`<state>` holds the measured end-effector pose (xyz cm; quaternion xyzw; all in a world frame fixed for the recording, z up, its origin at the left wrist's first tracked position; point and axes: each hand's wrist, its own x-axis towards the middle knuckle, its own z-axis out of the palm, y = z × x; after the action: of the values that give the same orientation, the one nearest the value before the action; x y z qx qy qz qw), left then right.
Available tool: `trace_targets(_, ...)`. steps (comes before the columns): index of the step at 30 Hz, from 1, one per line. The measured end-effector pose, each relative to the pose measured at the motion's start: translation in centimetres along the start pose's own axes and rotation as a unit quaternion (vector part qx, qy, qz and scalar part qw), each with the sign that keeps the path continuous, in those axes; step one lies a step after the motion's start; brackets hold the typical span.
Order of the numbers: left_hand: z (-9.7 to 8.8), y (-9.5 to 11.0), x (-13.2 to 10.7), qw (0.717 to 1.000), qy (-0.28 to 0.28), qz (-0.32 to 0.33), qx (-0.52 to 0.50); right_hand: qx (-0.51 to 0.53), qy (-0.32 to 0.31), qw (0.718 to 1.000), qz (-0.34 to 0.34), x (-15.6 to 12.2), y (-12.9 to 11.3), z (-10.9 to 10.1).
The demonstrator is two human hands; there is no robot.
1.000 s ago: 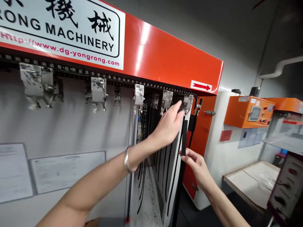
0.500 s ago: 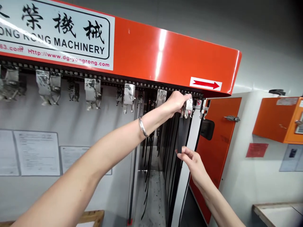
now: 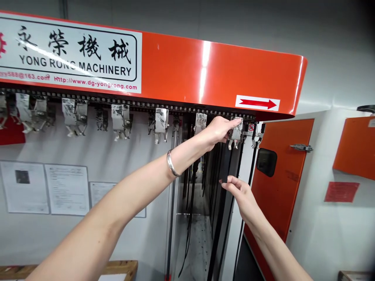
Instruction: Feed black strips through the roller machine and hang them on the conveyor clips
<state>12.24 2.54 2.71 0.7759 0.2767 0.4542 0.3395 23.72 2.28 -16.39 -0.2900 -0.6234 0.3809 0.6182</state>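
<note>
My left hand (image 3: pixel 217 132), with a silver bangle on its wrist, is closed on a metal clip (image 3: pixel 235 136) hanging from the chain. Its thumb lies over the clip's front plate; the other fingers are mostly hidden behind. Below that clip a black strip (image 3: pixel 225 166) runs downward. My right hand (image 3: pixel 236 188) pinches the strip lower down, thumb and forefinger together at its edge. Another metal clip (image 3: pixel 200 121) hangs just left of my left hand.
Several more clips (image 3: pixel 161 125) hang along the chain under the orange machine cover (image 3: pixel 175 70). Thin black strips (image 3: pixel 190 218) dangle inside the narrow opening. An orange door (image 3: pixel 287 171) with a latch stands at the right, and papers (image 3: pixel 66 189) are fixed to the left wall.
The view has shifted, bringing more of the sign and left-hand clips into sight. My left hand stays on the clip, and my right hand stays at the black strip.
</note>
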Motion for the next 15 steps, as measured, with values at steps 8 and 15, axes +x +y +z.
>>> trace_targets(8,0.3,-2.7,-2.3,0.997,0.050,0.019,0.047,-0.008,0.017,1.000,0.001,-0.1,-0.1,0.2)
trace_targets(15,0.9,-6.3,-3.0,0.987,0.115,0.042,0.102,-0.030,0.031,0.999,0.001,-0.2,-0.3,0.3)
